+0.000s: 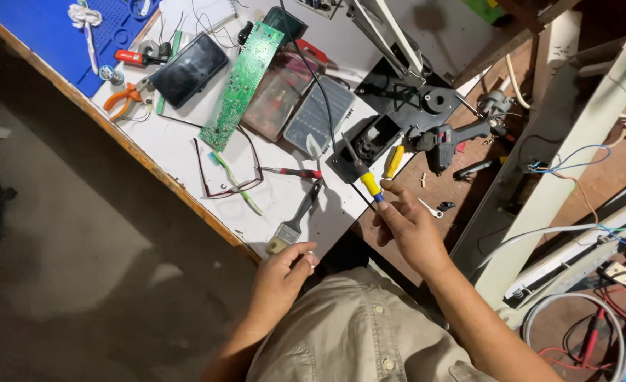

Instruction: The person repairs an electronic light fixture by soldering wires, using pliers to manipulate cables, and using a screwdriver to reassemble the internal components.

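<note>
While my right hand (406, 225) pinches the yellow-handled soldering iron (366, 180) near its blue collar, its black cord runs up across the bench toward the top edge of the view; my left hand (282, 274) sits lower, fingers curled shut around something small and pale that I cannot make out, just beside the bristles of the paintbrush (295, 223). Two clear plastic compartment boxes (300, 104) lie side by side past the iron; the nearer one looks greyish and finely divided, the farther one shows reddish bits through its lid, though what those bits are is too blurred to tell. A green circuit board (243, 83) leans across the far box's corner, next to a dark phone (187, 69). A black open housing (369, 139) lies right by the iron's tip, its inside in shadow; a black glue gun (446, 139) rests beyond it on the wooden part of the bench. Red-framed glasses (224, 170) and red-handled pliers (293, 172) lie on the white table (171, 141), whose front edge runs diagonally; below that edge the floor is dim. On my right a long white casing (560, 163) and tangled wires crowd in and are cut off by the frame.
</note>
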